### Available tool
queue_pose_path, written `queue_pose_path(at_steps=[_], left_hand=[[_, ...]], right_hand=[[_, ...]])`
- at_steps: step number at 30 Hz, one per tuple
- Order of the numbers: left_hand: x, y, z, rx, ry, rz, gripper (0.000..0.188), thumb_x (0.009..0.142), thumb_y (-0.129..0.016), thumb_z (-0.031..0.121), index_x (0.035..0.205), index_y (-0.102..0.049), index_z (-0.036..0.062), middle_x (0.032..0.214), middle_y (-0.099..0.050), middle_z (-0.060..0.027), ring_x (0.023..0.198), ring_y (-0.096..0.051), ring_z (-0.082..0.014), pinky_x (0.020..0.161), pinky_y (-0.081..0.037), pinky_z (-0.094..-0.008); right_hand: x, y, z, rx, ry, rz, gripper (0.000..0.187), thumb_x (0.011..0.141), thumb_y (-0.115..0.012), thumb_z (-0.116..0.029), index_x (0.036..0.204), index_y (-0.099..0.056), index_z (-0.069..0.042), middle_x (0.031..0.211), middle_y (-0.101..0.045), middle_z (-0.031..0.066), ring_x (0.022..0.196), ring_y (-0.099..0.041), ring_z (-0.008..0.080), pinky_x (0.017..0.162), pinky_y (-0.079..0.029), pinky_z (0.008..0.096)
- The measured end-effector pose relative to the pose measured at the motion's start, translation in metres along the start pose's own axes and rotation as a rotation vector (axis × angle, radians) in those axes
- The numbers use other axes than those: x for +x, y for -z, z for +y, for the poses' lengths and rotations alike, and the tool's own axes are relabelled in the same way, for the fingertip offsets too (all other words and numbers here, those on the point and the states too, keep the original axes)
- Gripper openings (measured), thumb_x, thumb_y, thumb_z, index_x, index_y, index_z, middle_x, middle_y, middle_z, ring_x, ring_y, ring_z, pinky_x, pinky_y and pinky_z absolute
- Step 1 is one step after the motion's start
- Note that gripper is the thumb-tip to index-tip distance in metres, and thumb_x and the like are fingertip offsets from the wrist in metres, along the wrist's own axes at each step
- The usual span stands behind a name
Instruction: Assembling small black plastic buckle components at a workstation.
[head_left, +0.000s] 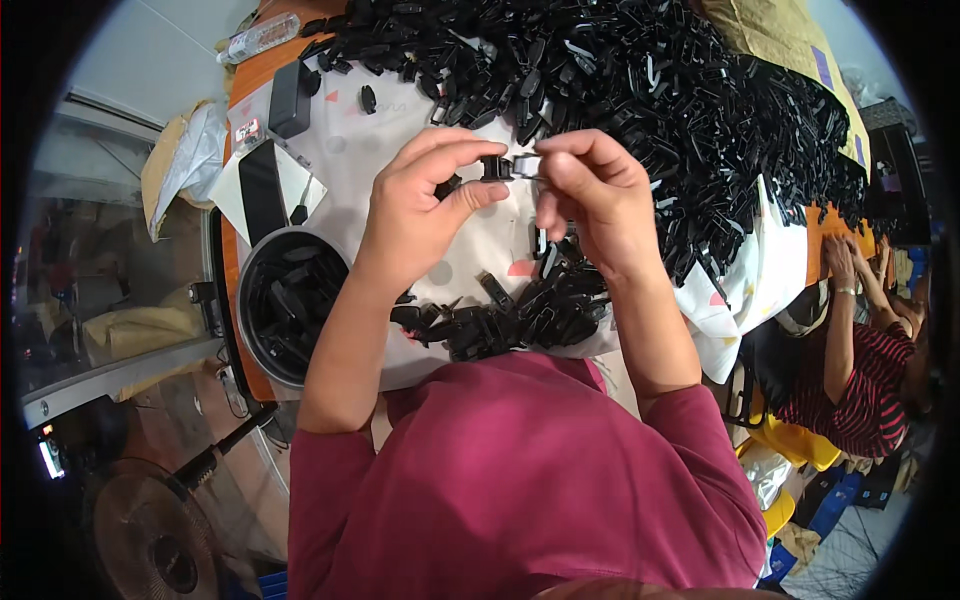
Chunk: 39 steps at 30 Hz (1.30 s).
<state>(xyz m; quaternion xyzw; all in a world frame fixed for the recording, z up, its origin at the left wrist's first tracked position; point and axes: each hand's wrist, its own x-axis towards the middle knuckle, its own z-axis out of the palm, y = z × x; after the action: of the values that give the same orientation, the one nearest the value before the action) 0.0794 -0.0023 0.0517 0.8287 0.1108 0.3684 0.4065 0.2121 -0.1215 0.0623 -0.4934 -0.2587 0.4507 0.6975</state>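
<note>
A small black part (pixel 494 168) is held up above the middle of the table, with a shiny silvery piece (pixel 524 166) at its right end. The left hand (pixel 415 205) has its grip partly open, only as wide as the part: the index finger lies along the far side and the thumb along the near side, with the black body between their tips. The right hand (pixel 605 200) has its grip nearly closed, thumb and index finger pinching the right end of the silvery piece, the other fingers curled loosely below.

Beneath the hands, a white sheet (pixel 345 180) with grey and red shapes covers much of the orange-brown table (pixel 258 70). A loose pile of black parts (pixel 530 315) lies at the near edge, close to the person's maroon shirt (pixel 540 470). A far larger heap of similar parts (pixel 690 110) spreads across the far side and right. To the left are a round tub (pixel 250 345) filled with black pieces, a dark flat rectangle (pixel 262 190), a black box (pixel 291 98) and, at the far corner, a clear bottle (pixel 258 38).

In the room, a fan (pixel 155 530) stands near left. At right, another person in a striped top (pixel 850 390) reaches toward an orange-brown surface (pixel 825 225).
</note>
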Motion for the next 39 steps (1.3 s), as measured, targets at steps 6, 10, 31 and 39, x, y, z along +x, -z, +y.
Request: queue_pose_path(at_steps=[6, 10, 31, 39], left_hand=[[-0.002, -0.002, 0.018, 0.023, 0.052, -0.014, 0.033, 0.068, -0.070, 0.010, 0.099, -0.061, 0.0050, 0.085, -0.060, -0.0085, 0.076, -0.059, -0.0204, 0.064, -0.046, -0.0264], [-0.008, 0.000, 0.015, 0.035, -0.018, -0.020, 0.034, 0.067, -0.071, 0.011, 0.099, -0.061, 0.0040, 0.084, -0.060, -0.0086, 0.076, -0.059, -0.0205, 0.062, -0.047, -0.0261], [-0.029, -0.033, 0.005, -1.135, 0.770, 0.173, 0.027, 0.087, -0.053, 0.023, 0.106, -0.055, 0.0023, 0.086, -0.058, -0.0028, 0.052, -0.041, -0.0046, 0.044, -0.034, -0.0177], [-0.016, -0.024, -0.041, -0.715, 0.878, 0.408, 0.017, 0.079, -0.063, 0.020, 0.085, -0.060, 0.0045, 0.073, -0.058, -0.0027, 0.058, -0.052, -0.0086, 0.051, -0.040, -0.0209]], right_hand=[[-0.004, -0.002, -0.004, 0.009, 0.016, -0.021, 0.014, 0.085, -0.055, -0.011, 0.090, -0.056, 0.002, 0.068, -0.056, 0.0074, 0.043, -0.052, 0.0121, 0.035, -0.039, 0.0207], [-0.002, 0.010, -0.016, -0.101, -0.167, -0.112, 0.013, 0.083, -0.059, -0.012, 0.080, -0.056, 0.000, 0.061, -0.054, 0.0049, 0.038, -0.048, 0.0090, 0.031, -0.034, 0.0186], [-0.019, -0.006, 0.032, -0.524, 0.179, 0.064, 0.025, 0.081, -0.059, -0.003, 0.102, -0.047, 0.004, 0.087, -0.062, 0.0092, 0.067, -0.059, 0.0098, 0.058, -0.049, 0.0212], [-0.014, 0.000, 0.054, -1.196, -0.044, -0.204, 0.038, 0.077, -0.064, -0.027, 0.102, -0.050, -0.001, 0.081, -0.062, 0.0154, 0.069, -0.063, 0.0243, 0.059, -0.049, 0.0310]])
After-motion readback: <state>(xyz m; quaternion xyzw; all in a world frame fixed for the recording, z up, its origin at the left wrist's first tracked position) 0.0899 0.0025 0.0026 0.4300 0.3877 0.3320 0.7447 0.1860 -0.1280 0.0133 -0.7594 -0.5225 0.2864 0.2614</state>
